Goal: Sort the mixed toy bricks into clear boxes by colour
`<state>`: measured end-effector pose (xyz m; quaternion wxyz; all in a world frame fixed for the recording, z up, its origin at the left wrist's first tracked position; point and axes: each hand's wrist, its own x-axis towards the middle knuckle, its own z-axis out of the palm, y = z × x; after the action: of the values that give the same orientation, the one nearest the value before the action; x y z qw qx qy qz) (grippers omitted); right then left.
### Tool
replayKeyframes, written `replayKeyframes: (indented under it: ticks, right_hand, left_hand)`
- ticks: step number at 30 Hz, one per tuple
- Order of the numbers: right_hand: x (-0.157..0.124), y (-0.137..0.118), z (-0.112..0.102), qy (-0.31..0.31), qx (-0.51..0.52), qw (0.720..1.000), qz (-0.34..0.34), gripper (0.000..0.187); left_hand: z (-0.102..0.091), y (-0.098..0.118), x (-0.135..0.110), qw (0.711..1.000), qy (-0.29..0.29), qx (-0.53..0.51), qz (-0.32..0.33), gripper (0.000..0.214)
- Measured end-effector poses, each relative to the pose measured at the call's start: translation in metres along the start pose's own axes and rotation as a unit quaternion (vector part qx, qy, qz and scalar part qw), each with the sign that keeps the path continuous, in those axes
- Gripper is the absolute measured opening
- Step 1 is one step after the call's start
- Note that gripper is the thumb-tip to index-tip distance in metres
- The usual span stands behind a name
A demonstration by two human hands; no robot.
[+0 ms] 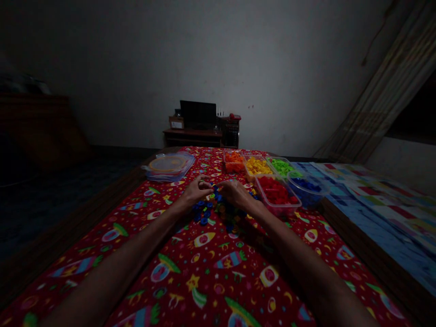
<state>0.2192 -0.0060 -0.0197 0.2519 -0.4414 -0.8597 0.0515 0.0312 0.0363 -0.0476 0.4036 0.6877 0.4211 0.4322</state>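
A pile of small coloured plastic pieces (218,210), mostly blue, lies on a red patterned cloth (211,272) in front of me. My left hand (196,190) rests at the pile's left edge with its fingers pinched together. My right hand (235,192) sits at the pile's right edge, fingers curled down over the pieces. What either hand holds is too small and dark to make out. Both forearms stretch forward across the cloth.
Clear tubs hold sorted pieces: orange (233,161), yellow (257,167), green (282,167), red (276,192) and blue (307,188). A stack of lids (169,166) sits at the far left. A low shelf with a dark screen (198,115) stands against the wall. A checked mat (381,204) lies to the right.
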Motion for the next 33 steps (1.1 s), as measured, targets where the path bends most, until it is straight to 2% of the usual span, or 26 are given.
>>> replayKeyframes:
  ticks: [4,8,11,14,18,21,23,25,27,29,33]
  right_hand:
    - [0.004,0.001,0.010,0.009,0.028,0.999,-0.035,0.026]
    - [0.006,0.003,0.005,0.018,0.028,0.999,-0.033,0.022]
    - [0.002,0.010,-0.019,0.052,-0.008,0.999,0.014,0.020]
    - [-0.007,0.027,-0.055,0.089,-0.052,0.992,0.074,0.021]
    - [-0.026,0.053,-0.098,0.064,-0.137,0.973,0.173,0.019]
    - [-0.037,0.067,-0.112,0.016,-0.162,0.954,0.251,0.018]
    - [-0.041,0.073,-0.114,-0.004,-0.159,0.946,0.284,0.018]
    - [-0.041,0.075,-0.113,0.019,-0.159,0.943,0.292,0.024]
    - [-0.037,0.073,-0.110,0.057,-0.156,0.945,0.282,0.029]
    - [-0.030,0.065,-0.103,0.068,-0.139,0.956,0.251,0.028]
    - [-0.016,0.041,-0.074,-0.018,-0.095,0.984,0.150,0.024]
  left_hand:
    - [0.006,0.009,-0.007,0.992,-0.036,-0.101,-0.069,0.059]
    - [0.007,0.013,-0.012,0.985,-0.050,-0.140,-0.083,0.059]
    - [0.001,0.015,-0.011,0.994,-0.041,-0.083,-0.065,0.052]
    - [-0.008,0.016,-0.006,0.999,-0.028,0.012,-0.018,0.045]
    - [-0.020,0.009,0.003,0.995,-0.037,0.089,0.014,0.042]
    - [-0.025,0.005,0.007,0.990,-0.078,0.118,0.024,0.046]
    - [-0.027,0.007,0.007,0.983,-0.106,0.147,0.027,0.051]
    - [-0.030,0.013,0.006,0.973,-0.123,0.195,0.028,0.052]
    - [-0.032,0.020,0.003,0.958,-0.146,0.243,0.031,0.051]
    - [-0.034,0.026,0.000,0.942,-0.180,0.280,0.035,0.048]
    - [-0.034,0.032,-0.007,0.918,-0.220,0.327,0.034,0.044]
